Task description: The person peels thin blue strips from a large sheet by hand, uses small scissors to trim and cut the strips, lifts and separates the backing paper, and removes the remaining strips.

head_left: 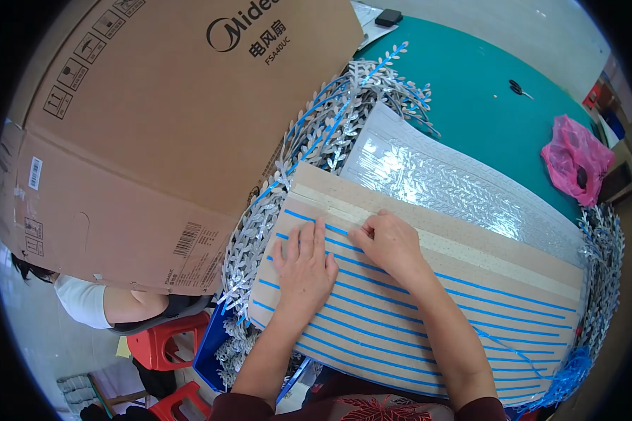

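My left hand (303, 270) lies flat, fingers slightly spread; right hand (392, 242) pinched, can't tell on what; cardboard sheet (519, 258) at green bench's (463, 91) near edge; best keep blue strips (505, 292) straight.

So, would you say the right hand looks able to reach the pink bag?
Probably, with a stretch: only the flat board, glossy sheet and green tabletop seem to lie between the right hand and pink bag.

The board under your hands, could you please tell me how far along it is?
Blue strips already line most of the board. The left hand lies flat, the right hand curls near the top strip. Possibly left: the pale band above, which bears none.
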Tool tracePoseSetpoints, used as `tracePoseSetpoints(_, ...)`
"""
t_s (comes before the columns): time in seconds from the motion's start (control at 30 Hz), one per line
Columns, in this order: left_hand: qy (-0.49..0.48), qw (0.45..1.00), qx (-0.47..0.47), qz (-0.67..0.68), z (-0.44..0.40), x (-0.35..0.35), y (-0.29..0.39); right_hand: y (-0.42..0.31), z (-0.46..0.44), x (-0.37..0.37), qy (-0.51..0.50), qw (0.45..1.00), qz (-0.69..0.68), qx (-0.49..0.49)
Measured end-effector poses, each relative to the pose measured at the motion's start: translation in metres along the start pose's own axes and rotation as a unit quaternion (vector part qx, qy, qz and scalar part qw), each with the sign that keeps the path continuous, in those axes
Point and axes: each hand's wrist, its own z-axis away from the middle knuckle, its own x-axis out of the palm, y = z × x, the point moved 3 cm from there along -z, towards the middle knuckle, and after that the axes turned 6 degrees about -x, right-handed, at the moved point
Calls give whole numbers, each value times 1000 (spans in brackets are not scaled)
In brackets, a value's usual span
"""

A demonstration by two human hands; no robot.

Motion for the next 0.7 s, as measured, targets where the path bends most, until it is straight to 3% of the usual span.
tracePoseSetpoints(0.7,31,999,25,-24,-1,0,-1,-2,-3,4,14,999,30,-4)
